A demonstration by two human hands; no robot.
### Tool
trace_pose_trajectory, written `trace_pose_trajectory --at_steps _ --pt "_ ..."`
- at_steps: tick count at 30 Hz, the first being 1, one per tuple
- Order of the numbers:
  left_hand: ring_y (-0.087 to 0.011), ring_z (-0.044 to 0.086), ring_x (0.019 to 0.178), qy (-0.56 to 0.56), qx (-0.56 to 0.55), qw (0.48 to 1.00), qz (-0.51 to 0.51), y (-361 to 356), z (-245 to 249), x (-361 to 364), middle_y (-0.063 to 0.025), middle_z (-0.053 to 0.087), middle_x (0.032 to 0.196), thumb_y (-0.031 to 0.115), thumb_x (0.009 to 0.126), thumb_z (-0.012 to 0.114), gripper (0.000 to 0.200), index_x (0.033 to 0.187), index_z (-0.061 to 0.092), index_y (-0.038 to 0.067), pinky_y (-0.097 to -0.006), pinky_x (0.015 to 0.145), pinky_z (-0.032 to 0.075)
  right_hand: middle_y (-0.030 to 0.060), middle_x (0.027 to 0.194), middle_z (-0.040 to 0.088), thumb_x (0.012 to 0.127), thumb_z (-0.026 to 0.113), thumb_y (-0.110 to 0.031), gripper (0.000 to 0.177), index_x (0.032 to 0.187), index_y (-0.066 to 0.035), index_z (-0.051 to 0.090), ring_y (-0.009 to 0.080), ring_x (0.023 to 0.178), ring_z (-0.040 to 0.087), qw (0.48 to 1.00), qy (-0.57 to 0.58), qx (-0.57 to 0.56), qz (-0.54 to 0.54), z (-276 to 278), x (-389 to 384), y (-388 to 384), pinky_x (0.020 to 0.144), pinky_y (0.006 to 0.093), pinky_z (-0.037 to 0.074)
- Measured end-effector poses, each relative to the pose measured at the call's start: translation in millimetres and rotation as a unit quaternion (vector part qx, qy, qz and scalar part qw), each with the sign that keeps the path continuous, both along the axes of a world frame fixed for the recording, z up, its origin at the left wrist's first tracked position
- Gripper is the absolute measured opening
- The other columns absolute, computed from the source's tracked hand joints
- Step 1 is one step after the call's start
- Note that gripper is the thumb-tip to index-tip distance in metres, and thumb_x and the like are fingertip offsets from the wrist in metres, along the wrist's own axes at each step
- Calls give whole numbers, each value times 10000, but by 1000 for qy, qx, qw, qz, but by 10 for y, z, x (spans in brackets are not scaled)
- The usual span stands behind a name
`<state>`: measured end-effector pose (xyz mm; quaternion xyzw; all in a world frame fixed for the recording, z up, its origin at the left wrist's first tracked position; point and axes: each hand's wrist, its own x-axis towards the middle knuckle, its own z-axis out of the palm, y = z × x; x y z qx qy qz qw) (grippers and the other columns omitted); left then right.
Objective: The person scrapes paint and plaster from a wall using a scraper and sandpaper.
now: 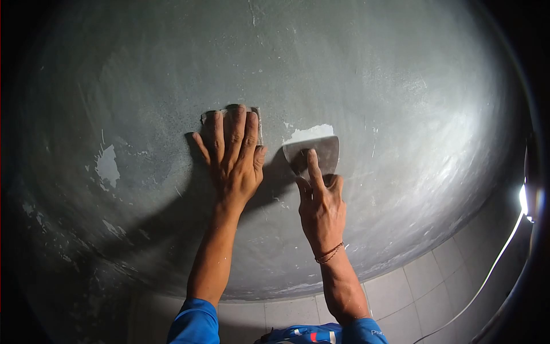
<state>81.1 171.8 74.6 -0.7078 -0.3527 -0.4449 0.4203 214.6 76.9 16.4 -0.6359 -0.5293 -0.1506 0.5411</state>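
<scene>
My left hand (234, 157) lies with fingers spread over a thin flat sheet (256, 119), pressing it to the grey wall (189, 69). The sheet's edges show above the fingertips and beside the index finger. To the right, my right hand (322, 209) grips a dark, flat scraper (326, 150), with the index finger stretched along its blade. The blade lies against the wall, its top edge touching a white patch (309, 133). The scraper's handle is mostly hidden by the hand.
Another pale patch (107, 166) marks the wall at the left. Below the wall are light tiles (389, 292). At the far right a bright lamp (523, 200) has a white cable (495, 261) running down from it.
</scene>
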Motion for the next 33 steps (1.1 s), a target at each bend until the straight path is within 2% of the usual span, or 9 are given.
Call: trace_pose_trajectory --at_steps 2,7,11,14,17,21,24,28,33 --pt "-332 180 1389 9 6 1000 -7 1 0 -25 -23 322 1471 433 950 335 527 1388 398 146 -614 1077 -14 181 879 459 901 547 -315 561 1412 -289 319 310 523 564 997 7 -70 -8 -97 3 -45 459 386 481" --pt "-351 201 1380 1 4 1000 -12 7 -12 -13 -40 331 1466 385 945 383 501 1377 415 134 -617 1074 -6 171 893 464 900 544 -337 553 1408 -286 329 280 531 575 999 -28 14 -11 214 36 30 444 367 486" --pt "-359 208 1377 1 10 999 -31 -12 1 -13 -47 344 1459 368 931 423 504 1370 425 122 -630 1067 7 180 902 471 901 545 -324 543 1402 -286 340 305 560 589 999 0 -34 -26 109 -18 14 460 371 497" --pt "-360 208 1376 1 -1 1000 -18 -34 11 5 -49 348 1456 371 934 418 499 1363 435 117 -630 1066 10 147 827 496 875 601 -199 553 1385 -264 395 240 619 557 1000 -3 3 -16 203 17 -15 538 373 491" --pt "-364 211 1374 3 13 999 -29 -6 21 -14 -55 355 1452 384 947 391 491 1355 446 116 -633 1063 12 180 865 472 902 548 -302 540 1402 -279 346 304 524 576 999 13 -26 -29 69 8 -5 435 392 473" --pt "-360 211 1376 0 5 1000 -29 -1 15 -2 -51 350 1455 375 943 396 490 1356 445 116 -624 1068 -5 175 865 470 898 552 -316 547 1404 -279 345 289 506 577 998 -31 27 -45 247 13 72 440 396 483" --pt "-362 215 1374 0 9 999 -35 -16 10 -13 -53 366 1445 376 954 374 481 1352 452 117 -627 1065 -9 185 871 473 907 537 -323 538 1405 -278 338 303 524 586 998 -11 -53 -44 36 -44 6 446 387 491" --pt "-357 214 1375 -2 10 999 -34 -14 5 -10 -58 374 1440 373 952 372 484 1350 453 110 -618 1069 -16 189 899 484 895 557 -332 549 1399 -276 347 299 516 587 998 -41 5 -37 215 -8 7 446 375 497" --pt "-357 208 1378 -3 12 999 -51 9 6 -16 -58 370 1443 350 938 411 479 1349 454 109 -622 1067 -18 213 918 494 896 553 -323 536 1390 -282 351 344 562 608 999 -23 -19 -40 270 -75 -9 459 396 491"
